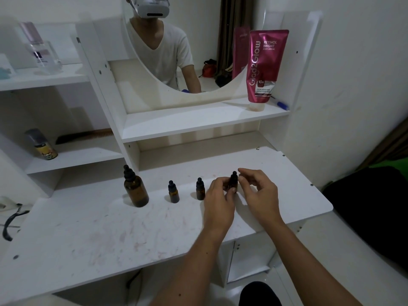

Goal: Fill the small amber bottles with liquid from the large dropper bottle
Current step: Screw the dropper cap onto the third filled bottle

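Note:
The large amber dropper bottle point(135, 191) stands capped on the white table point(88, 235), left of the hands. Two small amber bottles, one point(173, 192) and another point(200, 190), stand capped to its right. A third small amber bottle point(233, 181) is held by its body in my left hand point(218, 200), its black dropper cap on. My right hand point(259, 192) hovers just right of that cap, thumb and fingers apart and close to it, holding nothing that I can see.
A pink serum tube point(263, 67) and a blue pen point(281, 104) rest on the shelf under the round mirror point(176, 40). A spray can point(42, 144) lies on a left shelf. A clear perfume bottle point(42, 49) stands upper left. Black item point(11, 221) at the left edge.

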The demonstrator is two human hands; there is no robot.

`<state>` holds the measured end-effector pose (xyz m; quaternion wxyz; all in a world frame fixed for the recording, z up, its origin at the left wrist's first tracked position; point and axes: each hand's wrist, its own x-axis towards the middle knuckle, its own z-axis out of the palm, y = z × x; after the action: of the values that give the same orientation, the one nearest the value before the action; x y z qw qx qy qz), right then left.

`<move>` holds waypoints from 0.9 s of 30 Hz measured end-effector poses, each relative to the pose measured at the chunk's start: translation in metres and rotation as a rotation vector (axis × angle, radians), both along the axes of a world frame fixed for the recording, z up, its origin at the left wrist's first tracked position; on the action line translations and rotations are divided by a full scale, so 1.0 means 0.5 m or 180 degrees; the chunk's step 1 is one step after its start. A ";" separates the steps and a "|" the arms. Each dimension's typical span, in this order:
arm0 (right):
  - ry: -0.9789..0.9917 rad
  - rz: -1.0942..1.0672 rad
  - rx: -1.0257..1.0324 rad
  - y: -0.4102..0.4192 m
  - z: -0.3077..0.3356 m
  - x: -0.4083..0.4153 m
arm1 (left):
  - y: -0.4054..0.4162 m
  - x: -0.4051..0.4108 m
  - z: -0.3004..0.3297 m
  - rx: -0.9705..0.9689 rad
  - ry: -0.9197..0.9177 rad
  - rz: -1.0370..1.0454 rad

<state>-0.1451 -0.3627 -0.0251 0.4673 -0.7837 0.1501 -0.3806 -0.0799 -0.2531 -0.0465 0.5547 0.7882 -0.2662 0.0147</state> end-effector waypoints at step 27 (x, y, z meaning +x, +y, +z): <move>0.0276 0.0168 0.0263 -0.005 -0.008 0.011 | -0.006 0.001 -0.001 0.0263 0.0042 0.0053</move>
<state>-0.1398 -0.3655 -0.0289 0.5022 -0.7832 0.1651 -0.3273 -0.0792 -0.2562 -0.0467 0.5232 0.8127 -0.2564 0.0032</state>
